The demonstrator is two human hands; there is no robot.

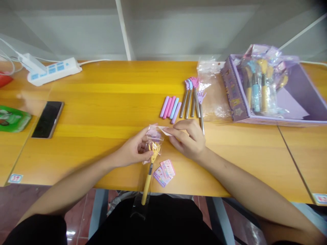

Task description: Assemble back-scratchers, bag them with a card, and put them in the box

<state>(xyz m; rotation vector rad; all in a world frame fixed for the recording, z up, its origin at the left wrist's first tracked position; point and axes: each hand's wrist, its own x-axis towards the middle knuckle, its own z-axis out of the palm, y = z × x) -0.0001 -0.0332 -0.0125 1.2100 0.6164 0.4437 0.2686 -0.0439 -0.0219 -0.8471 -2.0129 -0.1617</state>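
Observation:
My left hand (134, 148) is closed on a yellow hand-shaped back scratcher (146, 189) in a clear plastic sleeve, its claw end up and its handle over the table's front edge. A pink and purple card seems to sit at the bag's top. With thumb and fingers my right hand (190, 139) pinches a thin white strip (165, 130) at the bag's top edge; whether it is still joined to the bag I cannot tell. Two small printed cards (165, 173) lie overlapping below. Beyond my hands are several coloured handle tubes (170, 108) and several metal scratcher rods with claw heads (190, 98).
A purple box (237, 102) with bagged back scratchers stands at the back right, beside clear plastic bags (212, 90). On the left lie a phone (48, 119), a green packet (14, 119) and a white power strip (55, 71). Cables run along the back.

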